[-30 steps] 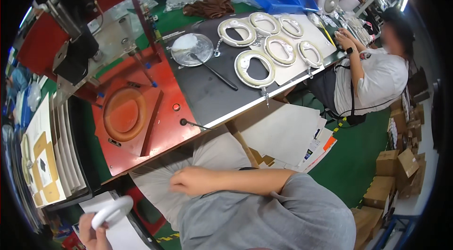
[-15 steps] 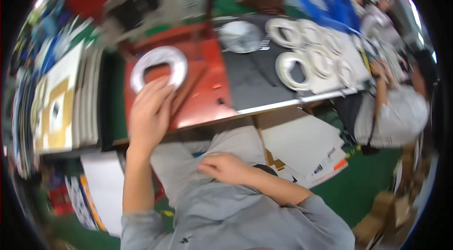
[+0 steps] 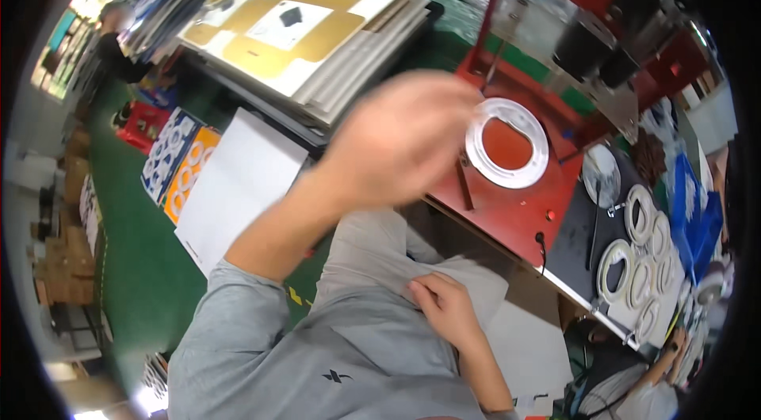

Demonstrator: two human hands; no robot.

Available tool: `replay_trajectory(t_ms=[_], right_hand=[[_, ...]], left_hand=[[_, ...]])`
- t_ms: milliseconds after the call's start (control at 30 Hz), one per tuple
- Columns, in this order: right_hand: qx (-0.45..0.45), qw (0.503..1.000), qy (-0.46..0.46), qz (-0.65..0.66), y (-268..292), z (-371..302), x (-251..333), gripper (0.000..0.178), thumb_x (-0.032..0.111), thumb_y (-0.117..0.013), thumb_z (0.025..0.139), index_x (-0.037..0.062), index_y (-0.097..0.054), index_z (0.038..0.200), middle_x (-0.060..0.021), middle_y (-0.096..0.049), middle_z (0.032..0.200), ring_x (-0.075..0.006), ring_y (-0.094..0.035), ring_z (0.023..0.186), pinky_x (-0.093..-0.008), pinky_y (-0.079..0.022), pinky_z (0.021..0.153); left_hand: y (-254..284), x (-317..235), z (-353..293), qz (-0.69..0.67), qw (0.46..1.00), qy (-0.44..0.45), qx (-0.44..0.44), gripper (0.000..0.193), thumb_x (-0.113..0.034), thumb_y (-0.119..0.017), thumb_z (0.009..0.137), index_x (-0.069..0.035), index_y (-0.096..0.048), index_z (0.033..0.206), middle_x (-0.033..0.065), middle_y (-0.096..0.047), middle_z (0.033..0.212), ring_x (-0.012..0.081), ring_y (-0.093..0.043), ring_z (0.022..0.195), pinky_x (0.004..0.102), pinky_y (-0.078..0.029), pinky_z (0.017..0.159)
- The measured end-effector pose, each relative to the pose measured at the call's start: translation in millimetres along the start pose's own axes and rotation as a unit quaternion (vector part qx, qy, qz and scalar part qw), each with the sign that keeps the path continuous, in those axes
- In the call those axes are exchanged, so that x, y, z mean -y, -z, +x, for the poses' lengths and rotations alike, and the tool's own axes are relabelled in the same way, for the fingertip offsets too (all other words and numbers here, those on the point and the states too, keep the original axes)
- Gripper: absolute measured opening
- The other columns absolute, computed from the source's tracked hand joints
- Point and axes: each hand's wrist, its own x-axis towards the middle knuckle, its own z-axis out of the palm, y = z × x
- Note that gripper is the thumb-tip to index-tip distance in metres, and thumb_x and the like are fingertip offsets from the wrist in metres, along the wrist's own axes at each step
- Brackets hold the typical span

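Note:
A white ring (image 3: 480, 152) lies on the red base plate (image 3: 529, 222) of a red press, below its metal parts. My left hand (image 3: 400, 143) is raised just left of the ring, with its fingertips close to the rim. Motion blurs its fingers, so I cannot make out their shape, whether they touch the ring or whether they hold anything. Resting on my lap, my right hand (image 3: 450, 311) holds nothing, and its thumb lies apart from the loosely bent fingers.
A stack of white boards (image 3: 380, 0) with a gold-and-white sheet on top stands left of the press. Several off-white rings (image 3: 613, 269) and a clear round part (image 3: 600, 176) lie on the dark table at right. A co-worker (image 3: 634, 392) sits beyond.
My view has swung left, so the press and rings appear farther right. My left hand, earlier over the ring's near edge, is now at its left side. My right hand stays on my lap.

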Motion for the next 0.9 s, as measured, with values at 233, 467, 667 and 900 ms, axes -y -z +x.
replay_trajectory(t_ms=[233,467,667,900], right_hand=[[-0.056,0.997,-0.053,0.019,7,-15,-12,0.014,0.010,-0.065,0.099,0.0003,-0.075,0.097,-0.0069,-0.066,0.080,-0.0115,-0.061,0.067,-0.0273,-0.049,0.062],[-0.027,0.995,0.098,-0.013,1,-18,-33,0.021,0.023,-0.064,0.100,0.0018,-0.069,0.099,-0.0171,-0.068,0.093,-0.0393,-0.065,0.089,-0.0440,-0.053,0.078],[-0.129,0.991,0.013,-0.015,-3,-42,-41,0.022,0.023,-0.063,0.101,0.0025,-0.069,0.097,-0.0168,-0.067,0.091,-0.0389,-0.065,0.088,-0.0462,-0.051,0.078],[-0.128,0.992,0.008,-0.001,10,-46,-37,0.027,0.027,-0.060,0.102,0.0017,-0.067,0.093,-0.0191,-0.067,0.089,-0.0419,-0.065,0.088,-0.0494,-0.051,0.077]], left_hand=[[130,196,24,0.277,0.883,0.379,-0.015,0.058,-0.033,-0.066,0.098,0.000,-0.055,0.144,0.0261,-0.059,0.141,0.0351,-0.060,0.128,0.0424,-0.048,0.107],[358,440,-60,0.658,0.704,-0.061,0.259,0.059,-0.031,-0.057,0.098,-0.015,-0.044,0.154,0.0269,-0.059,0.140,0.0437,-0.067,0.112,0.0563,-0.052,0.097],[254,488,-46,0.520,0.808,0.253,0.114,0.064,-0.056,-0.043,0.105,-0.001,-0.064,0.129,0.0280,-0.067,0.123,0.0438,-0.062,0.118,0.0499,-0.050,0.097],[249,416,-28,0.253,0.885,0.381,0.085,0.019,-0.017,-0.069,0.092,0.000,-0.064,0.101,0.0056,-0.067,0.078,0.0127,-0.061,0.065,0.0283,-0.047,0.059]])
